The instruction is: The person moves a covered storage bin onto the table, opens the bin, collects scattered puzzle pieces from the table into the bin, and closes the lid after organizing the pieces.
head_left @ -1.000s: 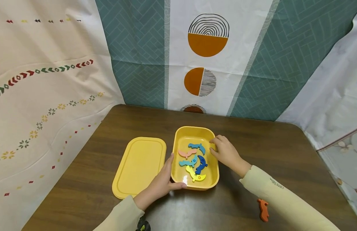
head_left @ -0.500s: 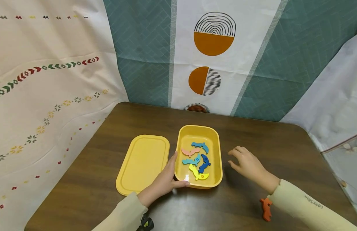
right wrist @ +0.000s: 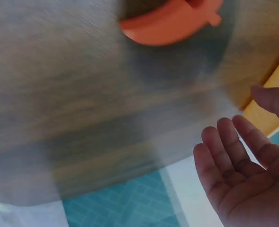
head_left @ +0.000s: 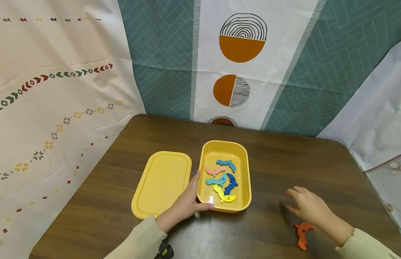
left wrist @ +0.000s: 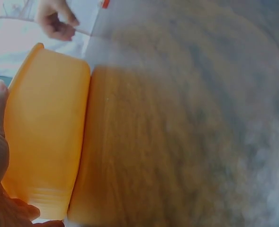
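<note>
A yellow plastic box (head_left: 248, 189) stands on the table, and my left hand (head_left: 182, 207) holds its near left corner, thumb on the front side and fingers along the left side. Inside lie several flat curved toy pieces: a blue one (head_left: 227, 164), a pink one (head_left: 216, 170), a turquoise one (head_left: 216, 180), a dark blue one (head_left: 231, 182) and a yellow one (head_left: 224, 194). An orange curved piece (head_left: 301, 235) lies on the table at the right. Just beyond it hovers my right hand (head_left: 309, 205), holding nothing; the right wrist view shows its fingers (right wrist: 224, 156) spread loosely.
A yellow lid (head_left: 161, 183) lies flat to the left of the box. The brown wooden table (head_left: 268, 154) ends at hanging patterned cloths (head_left: 165, 64) at the back and sides.
My right hand has drawn back from the box's right rim and moved right and nearer, to beside the orange piece. The left hand has kept its place at the box.
</note>
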`<state>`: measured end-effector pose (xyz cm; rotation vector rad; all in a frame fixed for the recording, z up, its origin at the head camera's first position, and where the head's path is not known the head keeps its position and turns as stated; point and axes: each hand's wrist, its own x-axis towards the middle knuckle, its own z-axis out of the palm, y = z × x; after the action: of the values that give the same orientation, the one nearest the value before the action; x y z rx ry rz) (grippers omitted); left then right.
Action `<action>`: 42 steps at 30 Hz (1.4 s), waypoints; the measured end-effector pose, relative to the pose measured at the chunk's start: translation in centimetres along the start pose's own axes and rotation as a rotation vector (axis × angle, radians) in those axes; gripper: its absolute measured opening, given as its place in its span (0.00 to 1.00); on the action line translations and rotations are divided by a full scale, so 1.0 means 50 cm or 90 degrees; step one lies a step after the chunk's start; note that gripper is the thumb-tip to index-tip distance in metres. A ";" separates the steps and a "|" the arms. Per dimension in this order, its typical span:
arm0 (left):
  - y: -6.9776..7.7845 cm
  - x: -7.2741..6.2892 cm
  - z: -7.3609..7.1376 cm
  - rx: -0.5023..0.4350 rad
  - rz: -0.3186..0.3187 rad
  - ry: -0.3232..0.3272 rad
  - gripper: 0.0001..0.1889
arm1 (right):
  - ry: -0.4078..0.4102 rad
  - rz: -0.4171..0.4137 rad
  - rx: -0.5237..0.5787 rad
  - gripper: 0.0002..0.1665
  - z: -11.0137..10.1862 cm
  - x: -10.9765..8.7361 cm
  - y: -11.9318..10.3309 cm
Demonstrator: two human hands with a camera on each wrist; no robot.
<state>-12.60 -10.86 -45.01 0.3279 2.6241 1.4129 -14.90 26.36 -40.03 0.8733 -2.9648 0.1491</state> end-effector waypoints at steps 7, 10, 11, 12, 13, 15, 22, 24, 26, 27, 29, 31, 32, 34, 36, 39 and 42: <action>-0.003 -0.001 0.001 -0.007 0.010 0.005 0.63 | -0.108 0.031 0.013 0.27 0.013 -0.032 0.013; -0.005 -0.001 0.000 -0.004 0.014 0.009 0.63 | -0.133 0.042 0.027 0.28 0.021 -0.039 0.015; -0.006 -0.001 0.000 -0.003 0.013 0.009 0.63 | -0.131 0.040 0.027 0.28 0.024 -0.041 0.015; -0.006 -0.001 -0.001 0.000 0.010 0.009 0.63 | -0.127 0.036 0.026 0.27 0.027 -0.043 0.015; -0.006 0.000 -0.001 0.002 0.010 0.008 0.63 | -0.122 0.033 0.024 0.27 0.030 -0.045 0.016; -0.006 0.001 -0.002 0.006 0.012 0.008 0.62 | -0.110 0.022 0.016 0.26 0.034 -0.049 0.016; -0.005 0.001 -0.001 0.000 0.009 0.007 0.62 | -0.127 0.012 0.025 0.21 0.038 -0.062 0.024; -0.005 0.000 -0.001 -0.003 0.008 0.006 0.62 | -0.135 0.025 0.028 0.19 0.037 -0.066 0.027; -0.006 0.000 -0.001 -0.006 0.012 0.009 0.62 | -0.147 0.040 0.034 0.17 0.035 -0.070 0.029; -0.006 -0.001 -0.001 -0.007 0.013 0.010 0.62 | -0.151 0.043 0.035 0.17 0.035 -0.072 0.030; -0.005 -0.002 -0.002 -0.010 0.016 0.013 0.62 | -0.160 0.052 0.035 0.17 0.034 -0.074 0.031; -0.003 -0.001 -0.002 -0.010 0.021 0.015 0.62 | -0.170 0.056 0.045 0.18 0.033 -0.076 0.033; -0.003 -0.001 -0.002 -0.010 0.022 0.014 0.62 | -0.173 0.055 0.049 0.19 0.032 -0.078 0.034; -0.002 -0.001 -0.002 -0.009 0.021 0.013 0.62 | -0.178 0.048 0.059 0.19 0.032 -0.081 0.036; -0.001 -0.001 -0.002 -0.009 0.021 0.011 0.62 | -0.181 0.041 0.065 0.19 0.032 -0.084 0.039; 0.000 -0.001 -0.001 -0.011 0.021 0.010 0.62 | -0.171 0.027 0.061 0.19 0.032 -0.091 0.041; 0.000 -0.001 0.000 -0.011 0.023 0.008 0.62 | -0.147 0.007 0.054 0.19 0.033 -0.098 0.045</action>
<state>-12.57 -10.89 -45.01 0.3665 2.6281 1.4524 -12.04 30.68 -42.21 0.9432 -3.1981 0.1881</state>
